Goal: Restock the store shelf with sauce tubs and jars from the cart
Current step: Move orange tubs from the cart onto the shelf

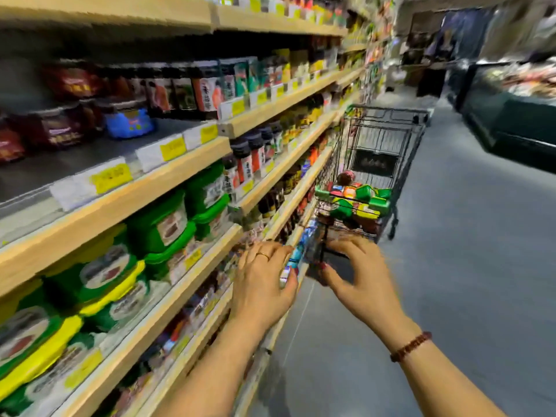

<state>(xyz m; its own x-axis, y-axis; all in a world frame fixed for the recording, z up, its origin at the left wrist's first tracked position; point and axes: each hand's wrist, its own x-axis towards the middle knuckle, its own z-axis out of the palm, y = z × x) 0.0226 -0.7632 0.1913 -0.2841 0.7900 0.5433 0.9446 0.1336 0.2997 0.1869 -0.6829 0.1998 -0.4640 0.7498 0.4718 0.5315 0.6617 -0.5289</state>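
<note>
The picture is motion-blurred. Between my two hands is a dark tub with a blue label (296,255), held low beside the shelf's edge. My left hand (263,278), wearing a ring, grips its blue side. My right hand (359,275) curls round its dark side, thumb underneath. Ahead stands the wire cart (388,136), holding green sauce tubs (365,195) and a dark jar (345,178). The wooden shelf (126,203) on my left carries green tubs with yellow rims (168,227), red tubs (57,127), one blue tub (129,123) and dark-capped jars (243,158).
The shelving runs along the left, with yellow price tags (173,149) on its edges. The shelf board around the blue tub shows bare grey surface. A grey aisle floor (451,251) opens to the right. A dark chilled counter (511,115) stands at the far right.
</note>
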